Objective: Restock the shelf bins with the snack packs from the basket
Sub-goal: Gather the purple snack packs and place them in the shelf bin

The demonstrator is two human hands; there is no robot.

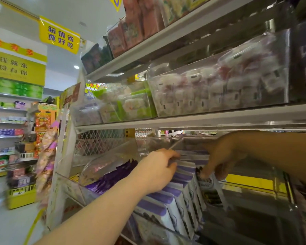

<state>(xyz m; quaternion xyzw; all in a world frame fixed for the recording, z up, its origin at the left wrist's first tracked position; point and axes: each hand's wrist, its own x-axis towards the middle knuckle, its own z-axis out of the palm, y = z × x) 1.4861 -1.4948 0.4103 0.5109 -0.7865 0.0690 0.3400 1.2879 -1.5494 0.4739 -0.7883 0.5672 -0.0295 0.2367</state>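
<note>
The left hand (159,171) curls its fingers over the tops of the purple and white snack packs (168,206) in the near clear bin (157,223). Further right, the right hand (219,160) pinches one pack (208,183).

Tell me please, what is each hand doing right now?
Left hand: fingers curled over the purple-and-white packs, gripping them.
Right hand: pinching one white pack by its top.
</note>
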